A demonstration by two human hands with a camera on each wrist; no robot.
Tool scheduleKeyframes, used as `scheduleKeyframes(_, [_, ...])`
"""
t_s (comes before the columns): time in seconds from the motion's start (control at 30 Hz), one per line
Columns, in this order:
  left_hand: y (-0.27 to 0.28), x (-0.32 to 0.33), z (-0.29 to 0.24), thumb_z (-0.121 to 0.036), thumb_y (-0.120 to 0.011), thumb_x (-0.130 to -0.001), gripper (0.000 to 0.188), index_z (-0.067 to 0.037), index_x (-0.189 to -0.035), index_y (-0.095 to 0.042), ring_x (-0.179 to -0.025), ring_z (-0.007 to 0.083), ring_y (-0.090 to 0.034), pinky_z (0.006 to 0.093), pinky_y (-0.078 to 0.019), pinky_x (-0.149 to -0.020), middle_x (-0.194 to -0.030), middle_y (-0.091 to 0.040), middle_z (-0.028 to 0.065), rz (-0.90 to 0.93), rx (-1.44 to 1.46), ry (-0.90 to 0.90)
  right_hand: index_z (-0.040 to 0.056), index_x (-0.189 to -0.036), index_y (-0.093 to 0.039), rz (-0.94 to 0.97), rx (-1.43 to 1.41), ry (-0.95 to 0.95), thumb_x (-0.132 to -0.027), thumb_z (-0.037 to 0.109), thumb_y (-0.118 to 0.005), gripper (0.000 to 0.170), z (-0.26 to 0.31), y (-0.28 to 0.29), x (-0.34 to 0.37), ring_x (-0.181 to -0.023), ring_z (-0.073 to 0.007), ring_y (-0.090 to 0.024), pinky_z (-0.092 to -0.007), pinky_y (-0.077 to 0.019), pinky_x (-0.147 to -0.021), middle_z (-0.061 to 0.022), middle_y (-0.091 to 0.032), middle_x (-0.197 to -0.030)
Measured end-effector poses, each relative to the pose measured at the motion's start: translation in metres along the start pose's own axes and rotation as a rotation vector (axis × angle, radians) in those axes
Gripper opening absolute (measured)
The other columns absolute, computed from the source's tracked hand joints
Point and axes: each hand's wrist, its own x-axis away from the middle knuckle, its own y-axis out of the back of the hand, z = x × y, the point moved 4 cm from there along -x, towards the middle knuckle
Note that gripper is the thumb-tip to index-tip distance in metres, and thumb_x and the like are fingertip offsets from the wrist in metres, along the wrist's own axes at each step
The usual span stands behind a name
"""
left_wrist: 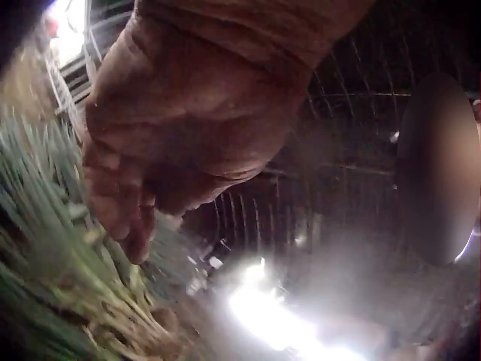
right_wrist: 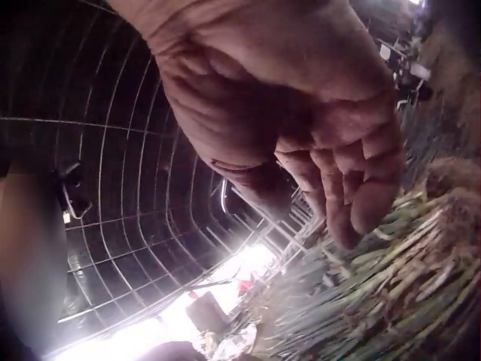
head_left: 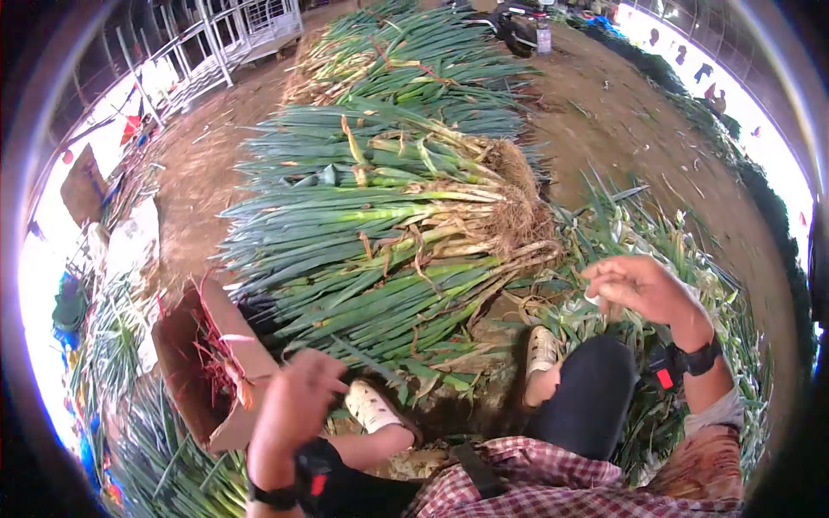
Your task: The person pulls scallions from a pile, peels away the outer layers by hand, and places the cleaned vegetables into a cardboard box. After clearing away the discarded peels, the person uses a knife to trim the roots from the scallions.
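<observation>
A large pile of green onions (head_left: pixel 371 216) lies in front of me, with green leaves to the left and pale stems and brown roots to the right. My left hand (head_left: pixel 302 393) hangs in the air beside the cardboard box (head_left: pixel 242 332), its fingers loosely bent around nothing. Thin red ties (head_left: pixel 216 354) fill the box. Above the trimmed leaves at the pile's right, my right hand (head_left: pixel 639 285) is raised, and in the right wrist view its relaxed fingers (right_wrist: pixel 361 188) hold nothing. The left wrist view shows the left palm (left_wrist: pixel 188 128) over blurred onions.
Loose leaves and peelings (head_left: pixel 648 233) cover the ground at my right. More green onions (head_left: pixel 173 457) lie at lower left, below the box. Another onion heap (head_left: pixel 414 52) stretches behind the pile. A white metal frame (head_left: pixel 250 34) stands at the back left. My shoes (head_left: pixel 376 406) are close to the pile.
</observation>
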Motion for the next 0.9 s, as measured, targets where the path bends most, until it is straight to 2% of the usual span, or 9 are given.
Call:
scheduleKeyframes(0.1, [-0.054,-0.010,-0.001,-0.004,-0.054,-0.079,0.026,-0.002,-0.105,-0.051,-0.076,0.0139,-0.059,0.0263,-0.0469,-0.065,-0.088,-0.059,0.0073,0.270,0.195,-0.163,-0.0018,-0.107,-0.051,0.164,-0.011,-0.012,-0.087,0.018,-0.049,0.028,0.027,-0.016,-0.051,-0.071,-0.0107,-0.059,-0.0245,-0.0490,-0.059,-0.0064,-0.060,-0.089])
scheduleKeyframes(0.2, [-0.075,-0.012,-0.012,-0.018,-0.059,-0.077,0.031,-0.005,-0.104,-0.053,-0.076,0.0255,-0.061,0.0328,-0.0482,-0.065,-0.082,-0.060,0.0147,0.286,-0.163,-0.188,0.0013,-0.102,-0.054,0.226,0.154,-0.040,-0.087,0.025,-0.049,0.028,0.014,-0.041,-0.121,-0.068,-0.0136,-0.060,-0.0279,-0.0488,-0.058,-0.0086,-0.062,-0.083])
scheduleKeyframes(0.37, [-0.069,-0.009,-0.021,-0.024,-0.054,-0.082,0.034,-0.005,-0.110,-0.049,-0.075,0.0307,-0.060,0.0381,-0.0477,-0.064,-0.087,-0.060,0.0155,0.424,-0.228,-0.052,0.0015,-0.087,-0.057,-0.114,0.552,0.244,-0.078,0.028,-0.055,0.028,-0.084,-0.081,-0.266,-0.066,-0.0324,-0.059,-0.0396,-0.0476,-0.061,-0.0178,-0.057,-0.064])
scheduleKeyframes(0.5, [-0.089,-0.020,0.000,-0.022,-0.052,-0.084,0.034,-0.004,-0.112,-0.049,-0.066,0.0315,-0.059,0.0393,-0.0471,-0.056,-0.082,-0.061,0.0179,0.269,-0.282,-0.122,0.0043,-0.100,-0.053,-0.262,0.802,0.144,-0.076,0.022,-0.056,0.030,-0.134,-0.105,-0.330,-0.087,-0.0337,-0.054,-0.0420,-0.0443,-0.075,-0.0161,-0.055,-0.092])
scheduleKeyframes(0.57, [-0.131,-0.036,0.018,-0.022,-0.052,-0.084,0.033,-0.006,-0.113,-0.049,-0.070,0.0301,-0.060,0.0392,-0.0474,-0.056,-0.081,-0.060,0.0191,0.252,-0.157,-0.137,0.0093,-0.110,-0.049,-0.339,0.978,0.184,-0.075,0.021,-0.057,0.038,-0.147,-0.110,-0.351,-0.104,-0.0322,-0.046,-0.0432,-0.0376,-0.088,-0.0137,-0.044,-0.115])
scheduleKeyframes(0.6, [-0.167,-0.046,0.040,-0.025,-0.058,-0.081,0.035,-0.008,-0.112,-0.051,-0.066,0.0306,-0.060,0.0377,-0.0475,-0.054,-0.085,-0.061,0.0173,0.435,-0.162,0.049,0.0093,-0.110,-0.049,-0.324,0.968,0.194,-0.075,0.021,-0.057,0.038,-0.152,-0.109,-0.363,-0.104,-0.0322,-0.046,-0.0432,-0.0376,-0.088,-0.0137,-0.044,-0.115])
scheduleKeyframes(0.67, [-0.260,-0.045,0.121,-0.031,-0.046,-0.085,0.032,-0.005,-0.103,-0.051,-0.089,0.0295,-0.057,0.0357,-0.0443,-0.077,-0.091,-0.058,0.0158,0.643,0.129,0.317,0.0091,-0.108,-0.050,-0.387,1.024,0.273,-0.075,0.020,-0.057,0.035,-0.168,-0.108,-0.379,-0.103,-0.0297,-0.047,-0.0421,-0.0373,-0.087,-0.0119,-0.047,-0.110])
scheduleKeyframes(0.7, [-0.332,-0.014,0.201,-0.034,-0.041,-0.088,0.036,-0.002,-0.101,-0.051,-0.099,0.0272,-0.052,0.0347,-0.0397,-0.084,-0.099,-0.056,0.0159,0.687,0.148,0.193,0.0092,-0.106,-0.051,-0.298,1.000,0.220,-0.075,0.019,-0.056,0.034,-0.173,-0.104,-0.386,-0.101,-0.0277,-0.048,-0.0428,-0.0373,-0.086,-0.0099,-0.048,-0.107])
scheduleKeyframes(0.9, [-0.428,-0.043,0.201,-0.033,-0.041,-0.087,0.036,-0.002,-0.102,-0.051,-0.099,0.0270,-0.052,0.0349,-0.0396,-0.084,-0.100,-0.056,0.0160,0.833,0.135,0.299,0.0061,-0.097,-0.054,-0.341,0.889,0.458,-0.074,0.024,-0.058,0.029,-0.189,-0.094,-0.386,-0.090,-0.0283,-0.049,-0.0385,-0.0414,-0.075,-0.0109,-0.054,-0.091])
